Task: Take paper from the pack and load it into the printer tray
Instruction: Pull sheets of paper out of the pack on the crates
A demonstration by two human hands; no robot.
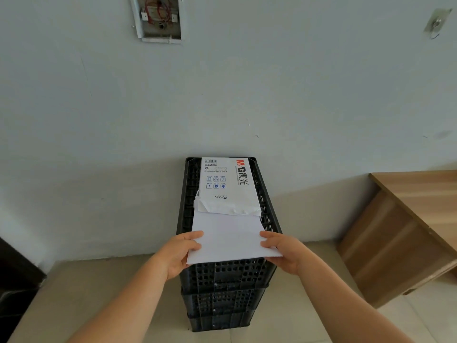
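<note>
Both hands were closed on the near end of a sheaf of white paper: the left hand pinched its left edge with the thumb on top and the fingers curled underneath, and the right hand held the right edge the same way. How many sheets were in the sheaf could not be told. Its near edge hung just over the front rim of the top black crate, one of a stack standing on the pale floor. Farther back, the far end of the sheets was tucked inside the torn mouth of the paper pack, which lay flat across the crate top against the wall.

The step in hand looked to be drawing paper out of the pack, only partly done. The next move would call for a level pull toward the body, both sides together, so the sheets came clear without fanning or dragging the wrapper along. No printer or tray was in view; only a wooden desk stood to the right.
</note>
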